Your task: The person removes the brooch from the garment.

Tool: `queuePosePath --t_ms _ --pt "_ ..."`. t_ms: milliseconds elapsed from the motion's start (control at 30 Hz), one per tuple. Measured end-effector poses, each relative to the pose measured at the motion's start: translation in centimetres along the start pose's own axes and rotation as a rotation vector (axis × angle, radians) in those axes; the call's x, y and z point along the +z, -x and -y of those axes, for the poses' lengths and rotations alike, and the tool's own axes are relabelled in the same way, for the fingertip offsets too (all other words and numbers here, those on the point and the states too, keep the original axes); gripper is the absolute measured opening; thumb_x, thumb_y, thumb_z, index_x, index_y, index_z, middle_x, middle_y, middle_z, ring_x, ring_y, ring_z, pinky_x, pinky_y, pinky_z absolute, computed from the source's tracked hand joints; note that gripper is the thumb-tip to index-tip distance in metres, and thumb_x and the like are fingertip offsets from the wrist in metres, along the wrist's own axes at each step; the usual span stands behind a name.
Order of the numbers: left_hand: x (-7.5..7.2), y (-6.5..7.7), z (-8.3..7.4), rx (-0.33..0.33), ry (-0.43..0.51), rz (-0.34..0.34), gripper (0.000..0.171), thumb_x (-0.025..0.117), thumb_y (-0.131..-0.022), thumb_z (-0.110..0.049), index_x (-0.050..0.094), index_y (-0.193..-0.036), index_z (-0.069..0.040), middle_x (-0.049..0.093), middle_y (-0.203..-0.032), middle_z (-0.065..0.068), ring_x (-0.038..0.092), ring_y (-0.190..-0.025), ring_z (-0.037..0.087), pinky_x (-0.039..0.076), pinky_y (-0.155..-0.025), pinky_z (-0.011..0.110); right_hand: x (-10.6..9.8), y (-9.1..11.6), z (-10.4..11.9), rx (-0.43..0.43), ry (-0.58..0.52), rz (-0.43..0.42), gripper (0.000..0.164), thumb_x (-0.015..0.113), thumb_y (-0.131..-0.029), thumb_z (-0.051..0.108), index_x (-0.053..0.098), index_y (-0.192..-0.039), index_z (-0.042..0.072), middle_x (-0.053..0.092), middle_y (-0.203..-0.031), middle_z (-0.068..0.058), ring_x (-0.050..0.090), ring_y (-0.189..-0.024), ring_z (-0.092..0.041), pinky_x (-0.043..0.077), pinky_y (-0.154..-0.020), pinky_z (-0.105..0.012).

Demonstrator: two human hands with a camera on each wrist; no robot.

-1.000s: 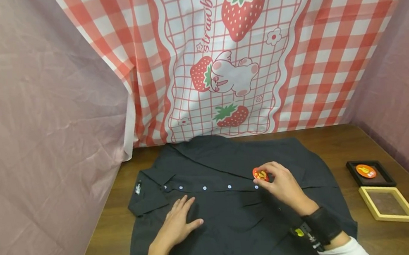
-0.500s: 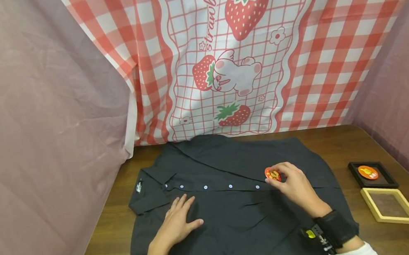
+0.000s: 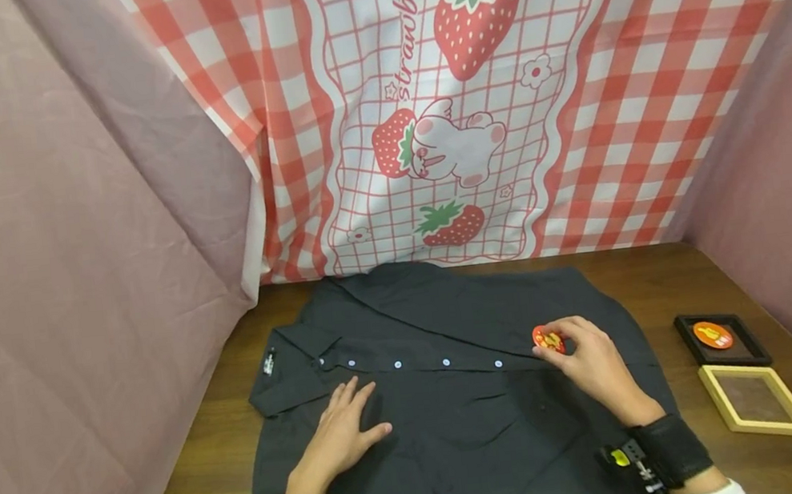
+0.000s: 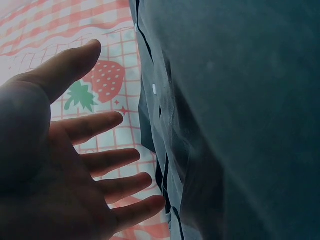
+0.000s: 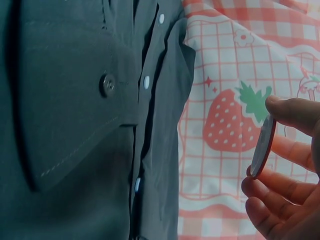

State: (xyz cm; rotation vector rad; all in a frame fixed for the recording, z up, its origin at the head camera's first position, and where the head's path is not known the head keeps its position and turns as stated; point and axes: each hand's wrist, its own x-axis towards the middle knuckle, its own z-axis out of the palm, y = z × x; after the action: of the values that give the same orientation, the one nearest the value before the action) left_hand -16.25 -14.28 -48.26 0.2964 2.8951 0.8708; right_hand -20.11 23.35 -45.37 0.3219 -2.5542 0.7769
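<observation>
A dark button-up shirt (image 3: 452, 434) lies spread on the table, with a line of pale buttons running across it. My right hand (image 3: 593, 363) pinches a round red badge (image 3: 547, 339) with a yellow picture on its face, above the right part of the shirt. In the right wrist view the badge (image 5: 263, 145) is seen nearly edge-on, its grey back and red rim between thumb and fingers. Fingers spread, my left hand (image 3: 337, 442) is over the left part of the shirt, below the collar (image 3: 287, 379), and holds nothing.
To the right on the wooden table (image 3: 210, 476) lie a black frame (image 3: 737, 361) with an orange round badge (image 3: 713, 334) in it and a pale wooden frame (image 3: 716, 400). A red-checked strawberry cloth (image 3: 580, 179) hangs behind; pinkish curtains (image 3: 84, 312) flank both sides.
My right hand has moved to the right across the shirt, carrying the red badge past the button line's right end. The left hand has stayed in place.
</observation>
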Motion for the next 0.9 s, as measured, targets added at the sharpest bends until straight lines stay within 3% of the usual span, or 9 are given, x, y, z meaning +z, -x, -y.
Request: queuePosePath --t_ms 333,900 --pt "0.2 0.1 0.1 -0.013 0.006 -0.018 0.067 0.072 -0.086 -0.036 0.049 -0.142 -0.008 0.029 -0.156 0.025 0.026 -0.144 0.048 0.029 -0.109 0.068 -0.7 0.4 -0.9 0.034 0.007 0.013 0.035 0.084 -0.075 0.019 0.071 -0.103 0.004 0.067 -0.102 -0.015 0.06 -0.086 -0.028 0.049 -0.068 -0.04" --pt "0.0 0.1 0.0 0.038 -0.003 -0.016 0.065 0.071 -0.087 -0.035 0.049 -0.141 -0.005 0.039 -0.15 0.027 0.031 -0.14 0.05 0.031 -0.108 0.067 -2.5 1.2 -2.7 0.084 0.049 -0.045 0.033 0.084 -0.075 0.017 0.071 -0.102 0.002 0.067 -0.1 -0.017 0.059 -0.084 -0.029 0.045 -0.066 -0.035"
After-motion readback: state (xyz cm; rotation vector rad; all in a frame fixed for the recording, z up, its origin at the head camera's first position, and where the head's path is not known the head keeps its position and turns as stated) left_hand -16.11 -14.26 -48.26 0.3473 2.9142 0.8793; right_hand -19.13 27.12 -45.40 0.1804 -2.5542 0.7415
